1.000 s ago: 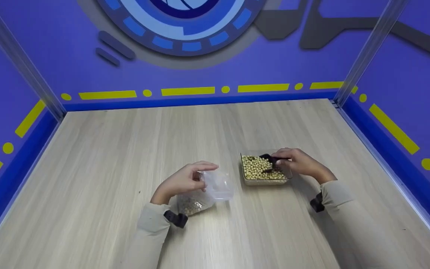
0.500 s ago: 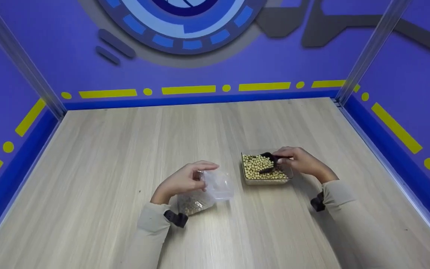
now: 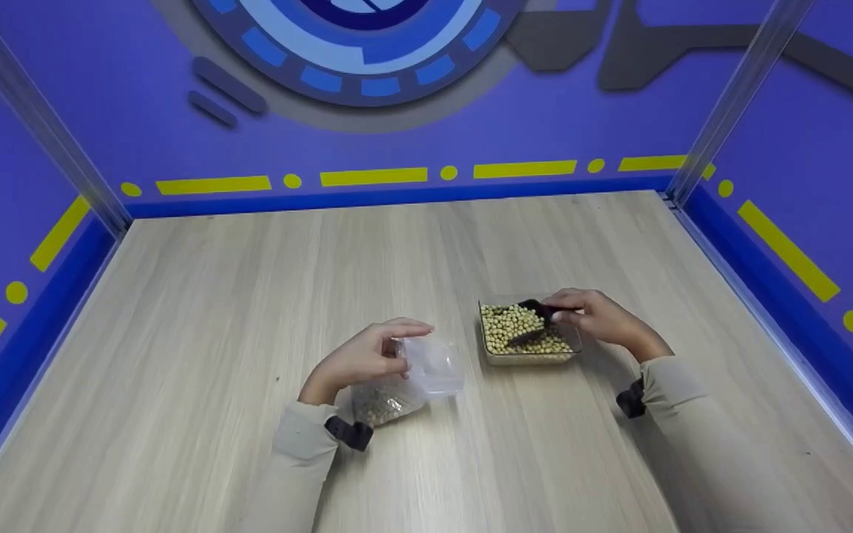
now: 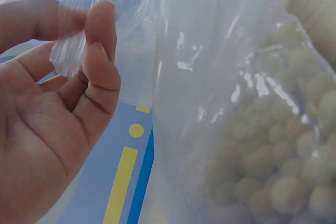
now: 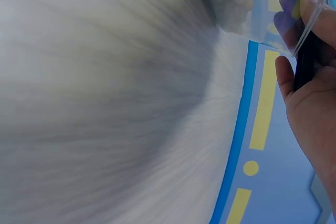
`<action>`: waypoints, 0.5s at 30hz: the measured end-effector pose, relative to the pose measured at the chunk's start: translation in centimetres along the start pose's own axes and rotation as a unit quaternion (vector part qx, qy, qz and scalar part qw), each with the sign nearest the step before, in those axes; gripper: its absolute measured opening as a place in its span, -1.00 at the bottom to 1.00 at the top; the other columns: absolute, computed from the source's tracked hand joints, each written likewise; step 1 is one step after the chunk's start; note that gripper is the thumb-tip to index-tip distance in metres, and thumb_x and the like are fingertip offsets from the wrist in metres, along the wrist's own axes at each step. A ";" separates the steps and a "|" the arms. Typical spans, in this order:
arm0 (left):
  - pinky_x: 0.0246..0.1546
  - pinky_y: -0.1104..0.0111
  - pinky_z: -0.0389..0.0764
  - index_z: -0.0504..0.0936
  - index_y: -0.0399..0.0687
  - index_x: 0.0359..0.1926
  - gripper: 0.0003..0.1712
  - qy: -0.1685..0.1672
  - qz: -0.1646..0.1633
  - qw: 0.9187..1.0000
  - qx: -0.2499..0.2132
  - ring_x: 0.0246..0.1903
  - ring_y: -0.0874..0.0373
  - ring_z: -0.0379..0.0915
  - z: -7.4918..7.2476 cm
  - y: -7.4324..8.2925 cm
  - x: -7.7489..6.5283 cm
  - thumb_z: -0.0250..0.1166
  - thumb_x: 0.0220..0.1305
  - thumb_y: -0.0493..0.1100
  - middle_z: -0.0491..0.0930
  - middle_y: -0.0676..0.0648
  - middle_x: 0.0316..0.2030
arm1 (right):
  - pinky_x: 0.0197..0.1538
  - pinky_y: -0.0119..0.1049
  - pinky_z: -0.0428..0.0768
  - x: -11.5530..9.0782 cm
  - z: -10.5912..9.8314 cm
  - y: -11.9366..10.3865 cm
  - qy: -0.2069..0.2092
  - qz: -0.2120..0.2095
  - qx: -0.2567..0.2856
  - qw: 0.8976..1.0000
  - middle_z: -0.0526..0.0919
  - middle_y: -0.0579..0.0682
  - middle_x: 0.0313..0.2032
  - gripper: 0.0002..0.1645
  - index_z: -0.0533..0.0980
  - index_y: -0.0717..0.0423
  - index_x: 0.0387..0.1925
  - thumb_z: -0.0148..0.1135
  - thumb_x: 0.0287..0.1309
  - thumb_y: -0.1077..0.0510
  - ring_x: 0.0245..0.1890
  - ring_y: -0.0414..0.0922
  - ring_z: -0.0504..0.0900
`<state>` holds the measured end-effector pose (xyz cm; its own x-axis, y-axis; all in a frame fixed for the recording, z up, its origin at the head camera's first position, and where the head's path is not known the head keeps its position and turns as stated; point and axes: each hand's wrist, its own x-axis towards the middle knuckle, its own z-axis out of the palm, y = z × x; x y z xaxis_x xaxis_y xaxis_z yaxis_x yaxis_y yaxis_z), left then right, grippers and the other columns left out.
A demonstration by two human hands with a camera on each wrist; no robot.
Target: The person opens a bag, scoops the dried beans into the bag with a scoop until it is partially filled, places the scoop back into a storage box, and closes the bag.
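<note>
My left hand pinches the zip edge of a clear plastic bag, whose mouth faces right. Soybeans lie in the bottom of the bag, seen closely in the left wrist view. To the right stands a clear rectangular container full of pale yellow soybeans. My right hand grips the handle of a black scoop over the container's right side. The scoop's head sits among the beans. In the right wrist view its black handle runs between thumb and fingers, partly behind the clear wall.
Both bag and container rest on a light wood table. Blue panels with yellow marks enclose it at the back and sides. A black wrist camera sits on the left sleeve, another on the right.
In the container the scoop has shifted and turned slightly, with its head now a little higher and its front edge further left. My left hand and the bag stay put.
</note>
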<state>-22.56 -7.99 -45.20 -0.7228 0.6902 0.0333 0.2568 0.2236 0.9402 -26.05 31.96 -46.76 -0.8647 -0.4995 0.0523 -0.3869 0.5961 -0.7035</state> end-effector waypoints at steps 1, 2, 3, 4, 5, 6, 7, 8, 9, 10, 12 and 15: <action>-0.36 0.47 0.58 0.40 -0.31 0.29 -0.33 0.000 0.000 1.000 0.000 -0.40 0.24 0.42 0.0 0.0 0.0 0.13 0.06 -0.46 0.34 -0.26 0.29 | 0.12 -0.04 0.54 0.0 0.0 0.0 0.000 0.000 0.001 1.000 0.58 0.24 0.09 -0.58 0.50 0.30 0.16 0.11 0.29 0.24 0.14 0.18 0.50; -0.37 0.47 0.57 0.40 -0.31 0.29 -0.33 0.000 0.000 1.000 0.001 -0.40 0.23 0.42 0.0 -0.1 0.0 0.13 0.06 -0.46 0.33 -0.26 0.29 | 0.13 -0.05 0.53 0.0 0.0 0.0 0.000 0.000 0.002 1.000 0.58 0.24 0.09 -0.58 0.50 0.30 0.15 0.12 0.29 0.25 0.14 0.18 0.50; -0.37 0.48 0.57 0.40 -0.30 0.29 -0.33 -0.001 0.000 1.000 0.001 -0.40 0.23 0.42 0.0 -0.1 0.0 0.13 0.06 -0.46 0.33 -0.26 0.30 | 0.13 -0.06 0.54 0.0 0.0 0.0 0.001 -0.001 0.001 1.000 0.58 0.24 0.09 -0.58 0.50 0.31 0.15 0.12 0.29 0.25 0.14 0.18 0.50; -0.37 0.48 0.56 0.40 -0.30 0.29 -0.33 -0.001 0.000 1.000 0.002 -0.40 0.23 0.42 0.0 -0.1 0.0 0.13 0.06 -0.46 0.33 -0.26 0.30 | 0.13 -0.07 0.54 0.0 0.0 0.0 0.001 -0.001 0.002 1.000 0.58 0.24 0.09 -0.58 0.50 0.30 0.15 0.12 0.28 0.26 0.14 0.17 0.50; -0.38 0.48 0.56 0.40 -0.30 0.29 -0.33 -0.001 0.000 1.000 0.003 -0.40 0.22 0.42 0.0 -0.2 0.0 0.13 0.06 -0.46 0.33 -0.26 0.30 | 0.13 -0.09 0.54 0.0 0.0 0.0 0.001 0.000 0.001 1.000 0.58 0.23 0.09 -0.58 0.50 0.30 0.15 0.12 0.28 0.26 0.14 0.17 0.50; -0.38 0.49 0.55 0.40 -0.29 0.29 -0.33 -0.002 -0.001 1.000 0.005 -0.40 0.22 0.42 0.0 -0.2 0.0 0.12 0.07 -0.46 0.32 -0.26 0.30 | 0.13 -0.10 0.54 0.0 0.0 0.0 0.001 0.000 0.001 1.000 0.58 0.23 0.09 -0.58 0.50 0.30 0.15 0.12 0.28 0.26 0.14 0.16 0.50; -0.39 0.49 0.54 0.40 -0.28 0.30 -0.33 -0.002 -0.001 1.000 0.008 -0.41 0.22 0.42 0.1 -0.2 0.0 0.12 0.07 -0.46 0.32 -0.26 0.30 | 0.13 -0.12 0.54 0.0 0.0 0.0 0.002 0.001 0.000 1.000 0.58 0.23 0.09 -0.58 0.50 0.30 0.16 0.12 0.28 0.26 0.15 0.16 0.50; -0.40 0.50 0.54 0.40 -0.27 0.30 -0.33 -0.002 -0.001 1.000 0.010 -0.41 0.22 0.42 0.1 -0.2 0.0 0.12 0.07 -0.46 0.32 -0.26 0.30 | 0.13 -0.12 0.54 0.0 0.0 0.0 0.003 0.002 0.000 1.000 0.58 0.23 0.10 -0.58 0.50 0.30 0.16 0.12 0.29 0.26 0.15 0.16 0.50; -0.40 0.51 0.53 0.40 -0.27 0.30 -0.33 -0.002 -0.001 1.000 0.012 -0.41 0.22 0.41 0.1 -0.2 0.0 0.12 0.07 -0.46 0.33 -0.26 0.30 | 0.13 -0.13 0.54 0.0 0.1 0.1 0.003 0.004 0.001 1.000 0.58 0.23 0.10 -0.57 0.50 0.29 0.16 0.12 0.29 0.25 0.15 0.16 0.50; -0.41 0.51 0.52 0.41 -0.25 0.30 -0.32 -0.001 -0.001 1.000 0.014 -0.41 0.22 0.41 0.1 -0.3 0.1 0.12 0.07 -0.46 0.33 -0.25 0.30 | 0.13 -0.13 0.54 0.0 0.1 0.1 0.005 0.006 0.002 1.000 0.57 0.23 0.10 -0.57 0.49 0.29 0.16 0.12 0.29 0.25 0.16 0.16 0.50; -0.41 0.52 0.52 0.41 -0.25 0.29 -0.33 -0.001 0.000 1.000 0.017 -0.42 0.22 0.40 0.1 -0.3 0.1 0.12 0.07 -0.46 0.34 -0.25 0.29 | 0.14 -0.10 0.53 -0.1 0.1 0.2 0.007 0.009 0.004 1.000 0.57 0.24 0.11 -0.57 0.49 0.29 0.17 0.11 0.29 0.25 0.16 0.17 0.49; -0.40 0.51 0.53 0.41 -0.26 0.29 -0.32 -0.001 0.001 1.000 0.014 -0.41 0.22 0.41 0.1 -0.4 0.1 0.12 0.06 -0.47 0.34 -0.25 0.29 | 0.17 -0.04 0.50 -0.1 0.1 0.3 0.011 0.016 0.011 1.000 0.56 0.24 0.13 -0.57 0.49 0.28 0.17 0.11 0.30 0.23 0.19 0.19 0.47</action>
<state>-22.65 -7.94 -45.57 -0.7206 0.6925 0.0339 0.2765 0.2422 0.9300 -26.03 32.17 -47.07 -0.8835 -0.4663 0.0440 -0.3516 0.5982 -0.7201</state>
